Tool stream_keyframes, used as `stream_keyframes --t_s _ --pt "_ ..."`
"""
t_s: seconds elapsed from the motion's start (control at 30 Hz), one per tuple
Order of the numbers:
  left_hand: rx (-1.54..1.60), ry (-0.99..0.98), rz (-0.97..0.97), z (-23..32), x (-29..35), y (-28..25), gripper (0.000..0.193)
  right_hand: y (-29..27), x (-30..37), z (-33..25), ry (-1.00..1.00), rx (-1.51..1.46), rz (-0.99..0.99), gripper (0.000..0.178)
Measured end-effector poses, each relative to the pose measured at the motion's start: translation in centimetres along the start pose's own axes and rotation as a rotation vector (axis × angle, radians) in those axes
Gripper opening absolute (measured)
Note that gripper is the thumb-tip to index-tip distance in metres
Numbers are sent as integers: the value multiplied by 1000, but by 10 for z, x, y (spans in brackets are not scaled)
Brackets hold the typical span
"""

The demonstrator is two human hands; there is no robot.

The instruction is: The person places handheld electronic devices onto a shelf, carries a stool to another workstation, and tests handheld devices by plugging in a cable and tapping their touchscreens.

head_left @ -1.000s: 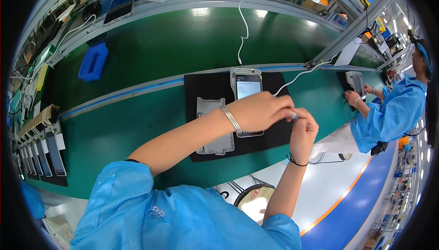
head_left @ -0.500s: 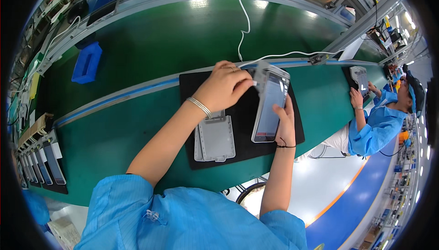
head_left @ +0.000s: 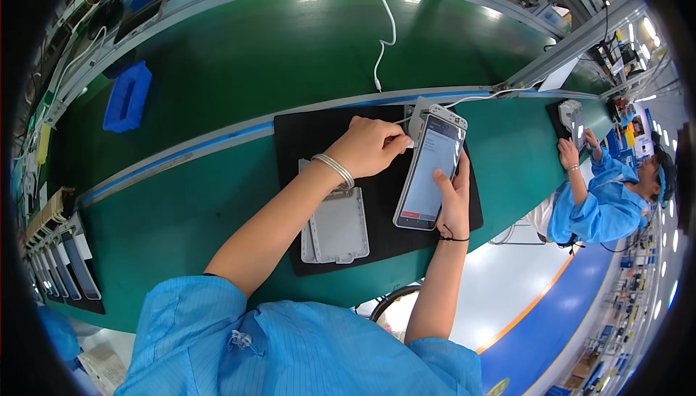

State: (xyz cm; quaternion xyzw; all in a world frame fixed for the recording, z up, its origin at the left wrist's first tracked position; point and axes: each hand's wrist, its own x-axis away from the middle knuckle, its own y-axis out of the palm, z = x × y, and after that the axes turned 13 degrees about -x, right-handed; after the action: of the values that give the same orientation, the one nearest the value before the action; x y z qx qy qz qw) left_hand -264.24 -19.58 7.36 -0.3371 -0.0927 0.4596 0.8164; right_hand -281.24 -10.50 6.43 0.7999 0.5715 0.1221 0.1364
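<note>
On the black mat (head_left: 388,240), my right hand (head_left: 454,197) grips a grey handheld payment terminal (head_left: 433,168), its thumb over the lit screen. The terminal's screen faces up toward me. My left hand (head_left: 370,147) is closed in a pinch at the terminal's left edge. Between its thumb and finger a small white cable plug (head_left: 410,144) shows, touching or nearly touching that edge; I cannot tell whether it is inserted. Beneath my left wrist lie grey plastic back covers (head_left: 341,226), partly overlapping and partly hidden by my forearm.
A white cable (head_left: 478,97) runs in from the right behind the terminal. Another cable (head_left: 379,70) hangs over the dark green belt. A blue bin (head_left: 127,97) stands at the left. Several terminals (head_left: 78,264) line the bench's left end. A co-worker (head_left: 605,193) handles another terminal (head_left: 571,117).
The plug in my left hand now sits against the terminal's edge, lower along its side. My right hand has turned the screen further toward me. The whole view has shifted slightly.
</note>
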Motion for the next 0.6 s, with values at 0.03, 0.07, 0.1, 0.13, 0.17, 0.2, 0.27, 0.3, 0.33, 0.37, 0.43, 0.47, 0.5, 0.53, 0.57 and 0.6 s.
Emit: stream_keyframes --t_s 0.03,0.07,0.1,0.13,0.17,0.2,0.27,0.3,0.33,0.37,0.43,0.47,0.5,0.53,0.57,0.6 --pt "24 -2 -20 -3 0 -1 24 1 0 0 10 11 -3 62" --pt "48 -5 -39 -5 -1 -2 24 2 0 0 20 21 -7 62" --pt "43 -4 -42 -6 -1 -3 24 2 0 -1 19 16 -5 62" --pt "31 -25 -65 -4 -1 -4 25 1 0 -2 34 48 8 63" --pt "19 -46 -88 -3 -1 -4 25 -1 0 -3 50 80 21 64" --pt "17 -45 -90 -5 -1 -3 25 -2 -1 -1 50 76 22 64" --pt "56 -21 -106 -5 0 -4 28 -4 -1 3 7 63 20 65" --pt "52 -25 -106 -5 0 -4 28 -5 -1 3 10 59 18 65" --pt "60 -28 -121 -3 0 -5 28 -7 -2 3 12 54 18 65" --pt "67 -31 -135 -1 0 -5 28 -8 -2 3 14 48 19 65" --pt "58 -18 -103 0 0 -3 28 -8 -1 1 24 49 24 65" --pt "52 -2 -68 0 0 -1 28 -7 -1 1 31 55 30 65" --pt "45 4 -44 -1 0 -1 28 -6 -1 1 28 49 24 65" --pt "41 5 -46 -1 0 -1 28 -6 -1 2 28 45 24 65" --pt "40 -4 -71 -1 0 -3 28 -7 -1 2 25 50 23 65" --pt "38 -12 -96 -1 0 -3 28 -7 -2 3 23 55 23 65"
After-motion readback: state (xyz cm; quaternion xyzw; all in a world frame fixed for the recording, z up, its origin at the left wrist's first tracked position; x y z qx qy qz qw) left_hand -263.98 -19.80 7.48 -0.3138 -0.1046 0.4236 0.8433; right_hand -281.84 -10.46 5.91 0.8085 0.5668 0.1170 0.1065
